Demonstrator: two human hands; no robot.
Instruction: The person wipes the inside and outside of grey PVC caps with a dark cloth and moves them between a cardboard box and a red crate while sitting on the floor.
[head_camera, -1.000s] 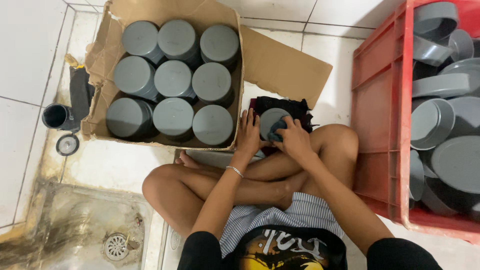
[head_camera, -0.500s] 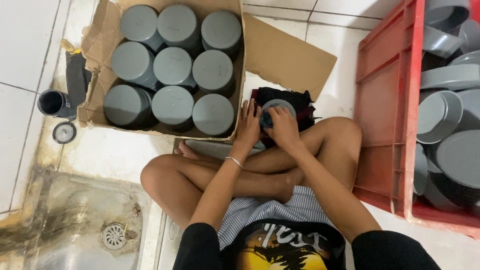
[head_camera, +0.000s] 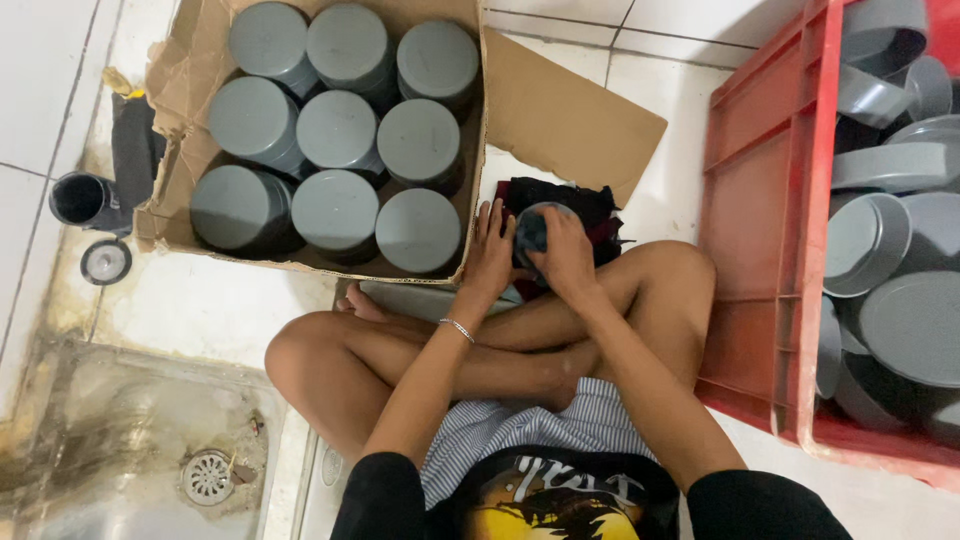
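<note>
In the upper left of the frame, a torn cardboard box (head_camera: 560, 120) is holding nine round grey caps (head_camera: 338, 130) packed in rows, flat tops up. Just right of it, near the centre, your left hand (head_camera: 490, 255) is resting with fingers spread against a small round grey cap (head_camera: 531, 232), mostly hidden, while your right hand (head_camera: 565, 255) is curling its fingers over the top of it, above a dark cloth (head_camera: 590, 205). At the right edge, a red crate (head_camera: 755, 200) is holding more grey fittings.
</note>
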